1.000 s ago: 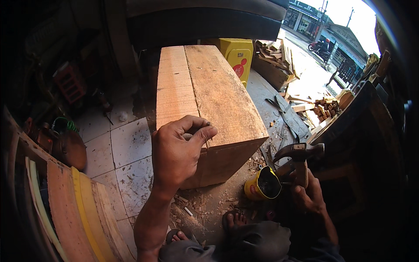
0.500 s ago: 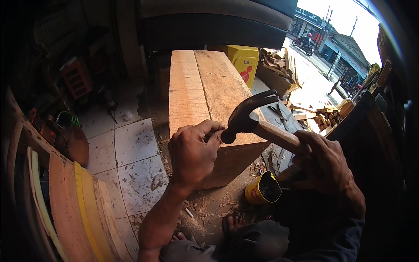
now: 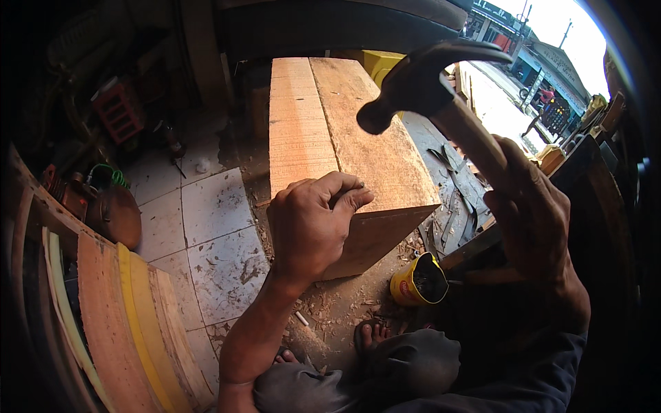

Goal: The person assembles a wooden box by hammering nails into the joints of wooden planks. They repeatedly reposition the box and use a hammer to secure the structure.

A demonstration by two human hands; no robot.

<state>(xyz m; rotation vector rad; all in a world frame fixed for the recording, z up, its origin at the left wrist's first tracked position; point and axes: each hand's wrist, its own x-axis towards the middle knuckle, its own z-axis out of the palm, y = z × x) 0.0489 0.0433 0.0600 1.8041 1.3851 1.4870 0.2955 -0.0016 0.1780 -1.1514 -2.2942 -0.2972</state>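
Lettering shows in three spots – shop sign [image 3: 501,14] across the road, pale script on a dark band. Gabled building [image 3: 554,63] next to it, lettering along its front, small and soft. Yellow can [image 3: 412,283] on the floor – red label, light print, too small to make out.

Indoors, in dim light, dirty white floor tiles [image 3: 217,206] on the left meet a littered brown floor [image 3: 323,313]. Dark, padded-looking furniture [image 3: 337,31] spans the back. At upper right, bright daylight fills a street [image 3: 508,81] with low buildings [image 3: 553,67].
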